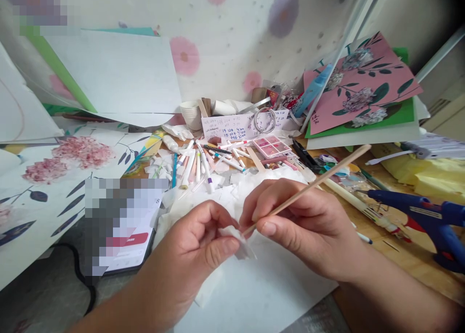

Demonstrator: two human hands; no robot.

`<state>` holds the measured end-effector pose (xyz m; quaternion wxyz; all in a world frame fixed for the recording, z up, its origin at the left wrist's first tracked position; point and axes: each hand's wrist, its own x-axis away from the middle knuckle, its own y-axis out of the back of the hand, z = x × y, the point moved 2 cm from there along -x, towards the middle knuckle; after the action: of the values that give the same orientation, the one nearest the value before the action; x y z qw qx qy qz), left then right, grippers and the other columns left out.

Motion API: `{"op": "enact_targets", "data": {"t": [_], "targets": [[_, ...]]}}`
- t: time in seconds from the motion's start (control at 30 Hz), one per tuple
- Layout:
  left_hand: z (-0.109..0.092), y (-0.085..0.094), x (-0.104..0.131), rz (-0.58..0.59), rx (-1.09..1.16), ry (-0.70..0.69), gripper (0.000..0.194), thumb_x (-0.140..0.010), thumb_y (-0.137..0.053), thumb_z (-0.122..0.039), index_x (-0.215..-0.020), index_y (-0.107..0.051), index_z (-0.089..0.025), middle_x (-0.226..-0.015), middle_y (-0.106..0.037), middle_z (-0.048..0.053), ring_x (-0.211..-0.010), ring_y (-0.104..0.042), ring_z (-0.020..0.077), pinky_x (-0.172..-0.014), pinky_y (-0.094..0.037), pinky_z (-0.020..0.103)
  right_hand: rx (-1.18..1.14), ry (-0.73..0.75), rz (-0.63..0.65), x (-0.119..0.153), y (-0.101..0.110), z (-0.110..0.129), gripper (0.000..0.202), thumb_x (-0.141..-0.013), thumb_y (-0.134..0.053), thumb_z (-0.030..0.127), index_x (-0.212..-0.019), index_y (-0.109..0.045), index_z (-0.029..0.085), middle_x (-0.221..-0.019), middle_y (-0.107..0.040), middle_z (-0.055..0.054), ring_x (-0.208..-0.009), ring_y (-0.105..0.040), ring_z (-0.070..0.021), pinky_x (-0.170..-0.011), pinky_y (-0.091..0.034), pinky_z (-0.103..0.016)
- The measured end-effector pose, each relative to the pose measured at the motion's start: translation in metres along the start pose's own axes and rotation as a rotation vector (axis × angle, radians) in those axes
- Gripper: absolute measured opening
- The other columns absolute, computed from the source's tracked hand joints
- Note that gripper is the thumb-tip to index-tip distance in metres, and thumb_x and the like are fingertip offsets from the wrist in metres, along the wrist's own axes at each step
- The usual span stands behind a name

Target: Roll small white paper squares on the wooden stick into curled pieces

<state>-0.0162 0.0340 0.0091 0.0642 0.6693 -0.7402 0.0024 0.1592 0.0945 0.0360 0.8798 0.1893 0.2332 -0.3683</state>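
Note:
Between thumb and fingers, my left hand (203,248) pinches a small piece of white tissue paper (240,243). My right hand (301,226) grips a thin wooden stick (316,184) like a pen, its upper end pointing up and right. The stick's lower tip meets the tissue at my left fingertips; the exact contact is partly hidden by the fingers. Below both hands lies a sheet of white paper (261,294), with more crumpled white tissue (272,178) just behind my right hand.
Several markers (205,171) are heaped at the back, beside a pink palette (271,146) and paper cups (191,115). At right lies a blue glue gun (425,212). A phone (127,236) stands at left near a flower picture (83,154). Pink flower artwork (366,88) leans at back right.

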Motion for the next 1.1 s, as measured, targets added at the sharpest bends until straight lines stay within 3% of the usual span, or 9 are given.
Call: {"op": "enact_targets", "data": {"t": [0.1, 0.17, 0.23, 0.37, 0.5, 0.67, 1.1], "targets": [[-0.002, 0.007, 0.004, -0.257, -0.135, -0.079, 0.011, -0.083, -0.068, -0.029, -0.084, -0.058, -0.025, -0.074, -0.057, -0.005, -0.071, -0.053, 0.0157, -0.062, -0.042, 0.025, 0.015, 0.022, -0.022, -0.001, 0.001, -0.001, 0.007, -0.092, -0.063, 0.014, -0.086, -0.064, 0.016, -0.08, -0.068, -0.005, -0.078, -0.066, -0.0167, -0.067, -0.054, -0.03], [-0.005, 0.01, 0.008, -0.336, -0.196, -0.101, 0.018, -0.085, -0.064, -0.032, -0.071, -0.055, -0.025, -0.062, -0.046, -0.006, -0.06, -0.043, 0.0147, -0.054, -0.037, 0.025, 0.03, 0.039, -0.035, -0.001, 0.001, -0.002, 0.007, -0.091, -0.063, 0.012, -0.085, -0.065, 0.015, -0.079, -0.068, -0.006, -0.077, -0.067, -0.0174, -0.066, -0.054, -0.03], [-0.006, 0.009, 0.01, -0.275, -0.247, -0.076, 0.029, -0.086, -0.061, -0.037, -0.061, -0.053, -0.024, -0.055, -0.042, -0.006, -0.054, -0.039, 0.0144, -0.049, -0.033, 0.025, 0.037, 0.062, -0.039, -0.001, 0.0, -0.002, 0.008, -0.091, -0.063, 0.011, -0.084, -0.065, 0.015, -0.079, -0.067, -0.005, -0.077, -0.068, -0.0175, -0.066, -0.055, -0.03], [-0.005, 0.003, 0.008, -0.137, -0.205, -0.026, 0.025, -0.084, -0.062, -0.037, -0.063, -0.063, -0.023, -0.059, -0.056, -0.003, -0.059, -0.049, 0.0162, -0.053, -0.04, 0.025, 0.044, 0.113, -0.035, -0.001, -0.003, -0.004, 0.011, -0.09, -0.064, 0.008, -0.083, -0.064, 0.017, -0.08, -0.067, -0.004, -0.079, -0.069, -0.0179, -0.068, -0.057, -0.032], [-0.002, -0.001, 0.005, -0.137, -0.046, 0.022, 0.019, -0.082, -0.065, -0.035, -0.068, -0.066, -0.022, -0.062, -0.059, -0.003, -0.062, -0.052, 0.0162, -0.057, -0.043, 0.025, 0.05, 0.13, -0.027, 0.0, -0.005, -0.005, 0.012, -0.09, -0.063, 0.007, -0.082, -0.063, 0.017, -0.08, -0.068, -0.004, -0.08, -0.069, -0.0178, -0.07, -0.057, -0.033], [-0.001, -0.001, 0.005, -0.142, -0.021, 0.061, 0.013, -0.079, -0.067, -0.029, -0.068, -0.067, -0.022, -0.059, -0.06, -0.004, -0.061, -0.053, 0.0149, -0.057, -0.043, 0.024, 0.045, 0.122, -0.028, 0.0, -0.006, -0.006, 0.013, -0.09, -0.065, 0.009, -0.08, -0.063, 0.017, -0.08, -0.068, -0.003, -0.079, -0.069, -0.018, -0.07, -0.057, -0.033], [-0.007, 0.0, 0.005, -0.161, -0.19, 0.021, 0.017, -0.082, -0.065, -0.028, -0.065, -0.067, -0.024, -0.057, -0.063, -0.004, -0.057, -0.056, 0.0144, -0.054, -0.042, 0.022, -0.02, 0.055, -0.047, 0.001, -0.006, -0.005, 0.013, -0.09, -0.065, 0.009, -0.08, -0.065, 0.018, -0.08, -0.065, -0.002, -0.081, -0.07, -0.0175, -0.071, -0.059, -0.033]]}}
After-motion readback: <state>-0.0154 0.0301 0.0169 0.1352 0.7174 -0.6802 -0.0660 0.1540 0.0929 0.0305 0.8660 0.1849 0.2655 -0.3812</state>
